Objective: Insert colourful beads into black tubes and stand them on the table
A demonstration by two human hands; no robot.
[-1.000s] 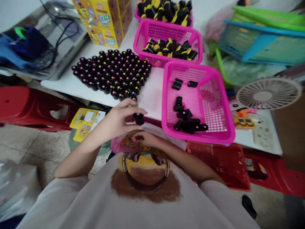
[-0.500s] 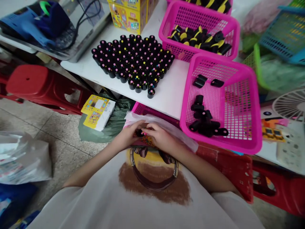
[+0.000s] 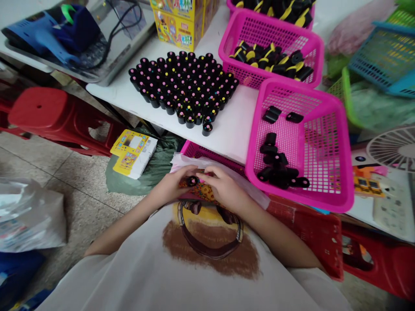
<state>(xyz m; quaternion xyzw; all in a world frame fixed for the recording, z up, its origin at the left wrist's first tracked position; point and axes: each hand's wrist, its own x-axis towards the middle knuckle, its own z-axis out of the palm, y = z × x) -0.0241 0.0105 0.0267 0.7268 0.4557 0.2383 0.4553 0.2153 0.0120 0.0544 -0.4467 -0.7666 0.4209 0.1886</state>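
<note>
Since the earlier frame my hands have barely shifted: low centre, left hand (image 3: 170,186) and right hand (image 3: 223,189) pinch a small black tube (image 3: 193,180) between fingertips above the bead bag (image 3: 200,193), and I judge it light, rigid, slick, best gripped by its sides.

No words are coming through clearly. The yellow carton (image 3: 177,26) on the table (image 3: 233,129) is showing bold characters on its front (Chinese script, too blurred to make out), and the small yellow box (image 3: 133,153) on the floor (image 3: 65,181) is carrying print too small to read.
</note>
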